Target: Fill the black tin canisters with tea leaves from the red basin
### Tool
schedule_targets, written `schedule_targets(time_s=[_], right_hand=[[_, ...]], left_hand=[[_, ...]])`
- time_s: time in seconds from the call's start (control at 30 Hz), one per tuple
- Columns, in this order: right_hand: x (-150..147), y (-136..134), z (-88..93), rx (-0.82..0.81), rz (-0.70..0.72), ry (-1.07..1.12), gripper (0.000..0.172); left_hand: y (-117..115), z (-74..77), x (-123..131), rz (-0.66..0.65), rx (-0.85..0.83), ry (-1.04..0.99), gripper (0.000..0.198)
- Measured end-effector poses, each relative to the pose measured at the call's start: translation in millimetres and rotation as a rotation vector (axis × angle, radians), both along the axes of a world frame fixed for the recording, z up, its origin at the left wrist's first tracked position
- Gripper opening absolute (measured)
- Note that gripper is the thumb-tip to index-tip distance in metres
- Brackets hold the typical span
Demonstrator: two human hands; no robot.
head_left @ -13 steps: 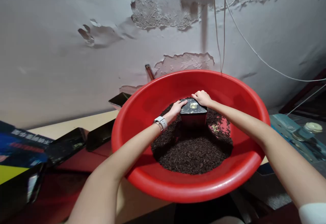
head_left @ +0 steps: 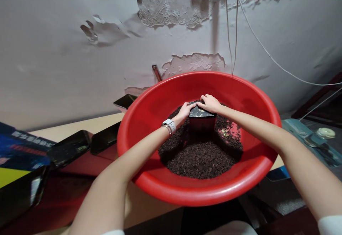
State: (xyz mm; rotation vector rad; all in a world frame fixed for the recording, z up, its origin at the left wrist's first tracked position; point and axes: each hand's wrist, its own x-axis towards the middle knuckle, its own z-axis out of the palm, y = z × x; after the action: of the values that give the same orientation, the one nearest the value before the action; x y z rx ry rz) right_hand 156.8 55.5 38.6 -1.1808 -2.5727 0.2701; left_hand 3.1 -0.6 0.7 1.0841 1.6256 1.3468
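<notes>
Inside the red basin (head_left: 160,99), both hands (head_left: 211,103) clasp the tin (head_left: 201,121).

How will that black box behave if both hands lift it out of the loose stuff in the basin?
The box looks rigid, with straight edges, so it should not flex. Its glossy top may be slippery under the left hand and right hand. Dark granules in the basin bank its sides and would likely slump.

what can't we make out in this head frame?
- Box top: mostly under the right hand and left hand; print too small to read.
- Box base: sunk in the dark granules.
- Basin underside and support: hidden by the basin itself.
- Left packaging: blurred, cut by the edge.
</notes>
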Motion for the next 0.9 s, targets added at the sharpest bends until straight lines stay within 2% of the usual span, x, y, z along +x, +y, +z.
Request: schedule_targets(time_s=[0.07,0.17,0.23,0.3,0.33,0.43,0.53,0.63,0.7,0.8,0.9], right_hand=[[13,-1,-5.8,-0.106,0.041,0.081,0.06],[44,-1,-21.7,-0.376,0.134,0.29,0.109],[63,0,-35.1,-0.584,0.188,0.354,0.139],[72,0,-48.1,-0.692,0.228,0.352,0.155],[73,0,-53.6,-0.696,0.237,0.365,0.158],[62,-3,-65.0,-0.659,0.218,0.493,0.149],[51,-7,-67.9,-0.66,0.217,0.59,0.136],[47,-10,-61.7,-0.614,0.246,0.624,0.119],[47,-9,-51.0,-0.535,0.249,0.63,0.111],[47,-3,-24.8,-0.353,0.232,0.659,0.109],[55,3,9.6,-0.092,0.229,0.701,0.113]], left_hand=[[-1,2.0,0,-0.004,-0.026,0.001,0.028],[-4,5.1,-2,-0.112,-0.074,-0.033,0.035],[-6,6.6,-3,-0.173,-0.122,-0.039,0.042],[-7,8.1,-5,-0.186,-0.205,-0.026,0.047],[-8,9.2,-5,-0.179,-0.264,-0.024,0.048],[-13,14.4,-3,-0.182,-0.451,-0.091,0.057],[-17,22.7,1,-0.209,-0.507,-0.205,0.055],[-22,32.3,6,-0.113,-0.505,-0.272,0.048],[-24,39.6,7,-0.039,-0.514,-0.303,0.049],[-25,52.5,7,-0.061,-0.367,-0.321,0.061],[-25,64.9,7,-0.219,-0.029,-0.272,0.074]])
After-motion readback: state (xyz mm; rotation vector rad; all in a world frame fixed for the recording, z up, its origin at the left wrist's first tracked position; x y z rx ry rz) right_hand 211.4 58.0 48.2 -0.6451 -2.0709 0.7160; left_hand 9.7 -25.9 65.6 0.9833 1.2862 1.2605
